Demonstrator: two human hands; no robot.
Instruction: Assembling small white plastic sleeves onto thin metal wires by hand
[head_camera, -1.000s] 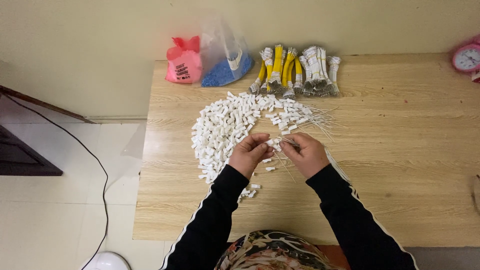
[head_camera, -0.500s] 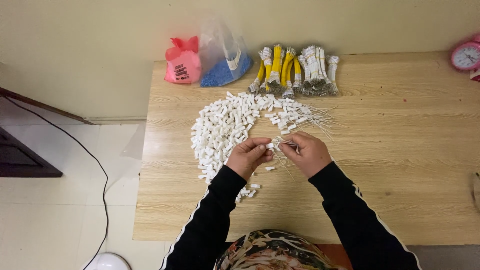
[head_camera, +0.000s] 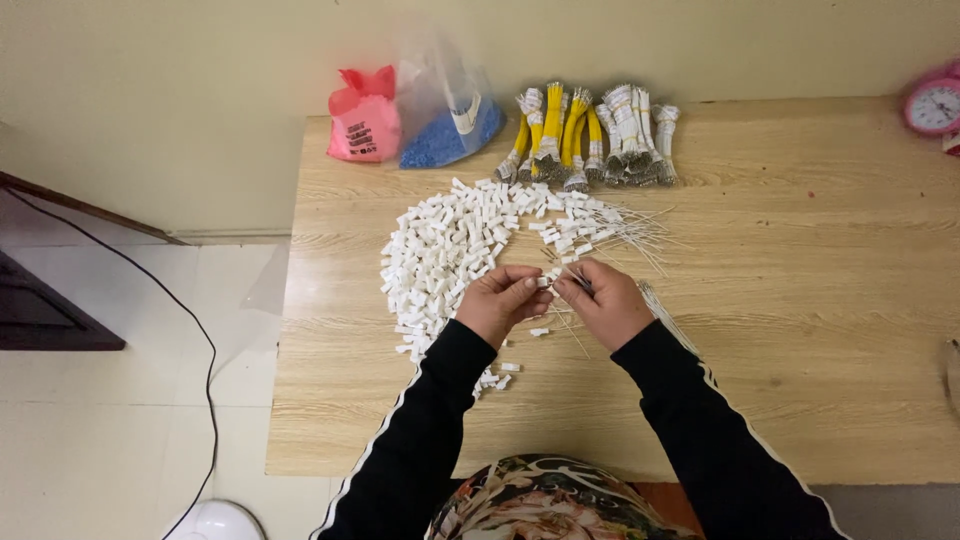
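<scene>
My left hand (head_camera: 500, 300) pinches a small white plastic connector (head_camera: 545, 282) between its fingertips. My right hand (head_camera: 603, 300) meets it from the right, holding a thin white wire against that connector. A wide curved heap of white connectors (head_camera: 450, 250) lies just beyond and to the left of my hands on the wooden table (head_camera: 800, 330). Loose thin wires (head_camera: 630, 228) fan out beyond my right hand. More wires (head_camera: 668, 318) lie under my right wrist.
Bundles of yellow and white wires (head_camera: 590, 135) lie at the table's far edge. A pink bag (head_camera: 365, 120) and a clear bag of blue pieces (head_camera: 445, 115) stand at the far left corner. A pink alarm clock (head_camera: 935, 100) sits far right. A black cable (head_camera: 195, 340) runs over the floor.
My hands have stayed together at the same spot, with only small finger movements around the connector and wire.
</scene>
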